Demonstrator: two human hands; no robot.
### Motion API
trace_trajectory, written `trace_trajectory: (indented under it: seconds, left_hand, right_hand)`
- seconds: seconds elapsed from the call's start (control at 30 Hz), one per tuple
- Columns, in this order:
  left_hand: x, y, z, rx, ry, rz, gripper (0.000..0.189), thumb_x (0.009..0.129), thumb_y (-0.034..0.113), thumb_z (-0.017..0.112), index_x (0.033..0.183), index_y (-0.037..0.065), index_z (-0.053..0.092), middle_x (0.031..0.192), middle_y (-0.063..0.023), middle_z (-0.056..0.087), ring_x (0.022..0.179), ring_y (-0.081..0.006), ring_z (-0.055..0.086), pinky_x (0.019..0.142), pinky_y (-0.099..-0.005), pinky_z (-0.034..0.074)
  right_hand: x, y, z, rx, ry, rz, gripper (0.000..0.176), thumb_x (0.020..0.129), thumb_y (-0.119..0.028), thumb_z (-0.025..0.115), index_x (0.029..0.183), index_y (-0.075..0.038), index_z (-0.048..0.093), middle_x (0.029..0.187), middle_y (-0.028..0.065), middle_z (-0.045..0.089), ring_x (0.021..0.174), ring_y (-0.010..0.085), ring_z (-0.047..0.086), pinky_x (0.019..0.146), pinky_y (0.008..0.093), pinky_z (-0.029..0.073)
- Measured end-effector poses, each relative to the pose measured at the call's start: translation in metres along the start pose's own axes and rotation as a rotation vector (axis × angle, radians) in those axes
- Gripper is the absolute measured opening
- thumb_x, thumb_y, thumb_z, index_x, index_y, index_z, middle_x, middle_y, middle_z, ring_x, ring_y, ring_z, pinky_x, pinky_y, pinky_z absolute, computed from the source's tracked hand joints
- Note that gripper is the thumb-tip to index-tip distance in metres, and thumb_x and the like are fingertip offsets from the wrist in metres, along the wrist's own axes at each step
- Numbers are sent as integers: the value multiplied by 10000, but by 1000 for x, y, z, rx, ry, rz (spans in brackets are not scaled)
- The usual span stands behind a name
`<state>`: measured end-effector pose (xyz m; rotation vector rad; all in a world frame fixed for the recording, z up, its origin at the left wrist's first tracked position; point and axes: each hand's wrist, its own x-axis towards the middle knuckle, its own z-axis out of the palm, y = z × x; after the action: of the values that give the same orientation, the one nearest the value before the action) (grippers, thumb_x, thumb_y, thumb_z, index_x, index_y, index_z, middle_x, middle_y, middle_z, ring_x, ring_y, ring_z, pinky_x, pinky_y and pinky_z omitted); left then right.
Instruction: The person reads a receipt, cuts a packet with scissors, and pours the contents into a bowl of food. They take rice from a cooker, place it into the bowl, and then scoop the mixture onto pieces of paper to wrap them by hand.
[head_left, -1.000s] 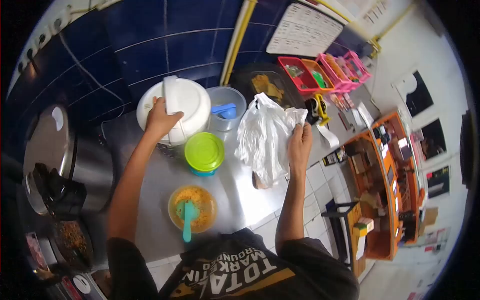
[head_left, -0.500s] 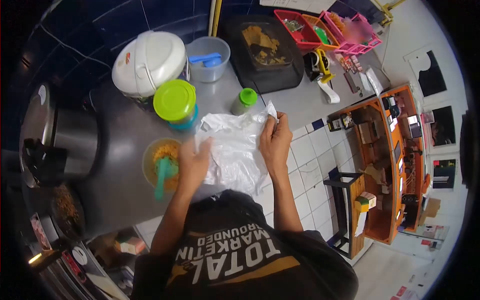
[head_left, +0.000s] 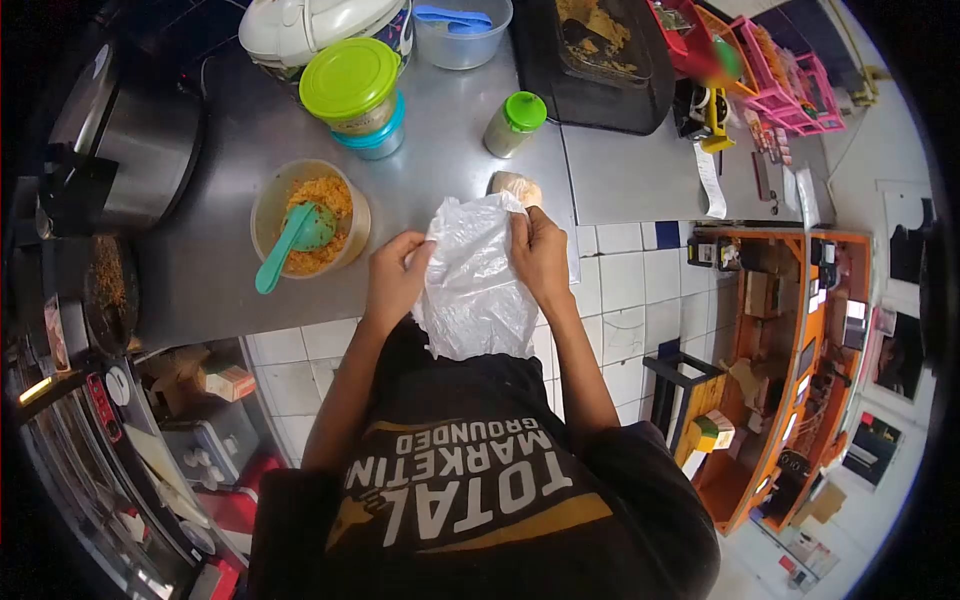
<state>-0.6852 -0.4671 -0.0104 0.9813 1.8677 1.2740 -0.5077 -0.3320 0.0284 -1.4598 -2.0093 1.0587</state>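
Note:
A crumpled white plastic bag [head_left: 475,275] hangs between my two hands at the counter's front edge. My left hand [head_left: 400,268] pinches its left edge near the top. At the upper right corner, the fingers of my right hand [head_left: 540,250] are closed on the plastic. Just behind the bag, a small pale brown item [head_left: 517,188] lies on the counter, partly covered. Left of my left hand is a round tub [head_left: 262,215] of orange crumbly food with a green spoon [head_left: 290,245] in it. A green-capped jar [head_left: 515,125] stands behind.
Stacked lidded containers [head_left: 350,85], a white appliance [head_left: 310,30] and a clear bowl [head_left: 465,45] line the back of the steel counter [head_left: 225,120]. A large metal pot [head_left: 140,150] stands left. A black tray [head_left: 600,100] and coloured baskets [head_left: 790,80] are back right; orange shelves [head_left: 765,400] stand right.
The view has shifted, so the counter things appear lower. Both hands have drawn the bag toward my body, uncovering the pale brown item. My left hand, blurred before, now grips the bag.

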Motion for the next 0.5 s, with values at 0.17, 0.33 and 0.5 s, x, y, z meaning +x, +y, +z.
trace_trajectory:
  seconds: [0.17, 0.33, 0.5]
  left_hand:
    - [-1, 7, -1, -193, 55, -203, 248, 962, 183, 595, 1041, -43, 658, 926, -116, 711, 867, -138, 639, 777, -321, 493]
    - [40, 77, -63, -140, 122, 183, 283, 963, 219, 592, 1103, -21, 642, 899, -108, 689, 821, -175, 641, 759, -325, 495]
    - [210, 127, -176, 543, 629, 515, 388, 923, 274, 661, 1193, -1, 612, 849, -81, 651, 766, -184, 623, 681, -345, 499]
  right_hand:
    - [11, 6, -8, 70, -122, 34, 226, 966, -175, 539, 949, 36, 616, 653, 197, 593, 578, 254, 583, 580, 385, 453]
    - [26, -1, -20, 416, -187, -197, 200, 967, -90, 462, 1016, -2, 635, 860, 95, 655, 797, 154, 588, 744, 299, 474]
    - [30, -36, -86, 555, -270, 34, 236, 893, -23, 398, 930, -73, 626, 834, -49, 549, 747, 42, 447, 669, 207, 368]
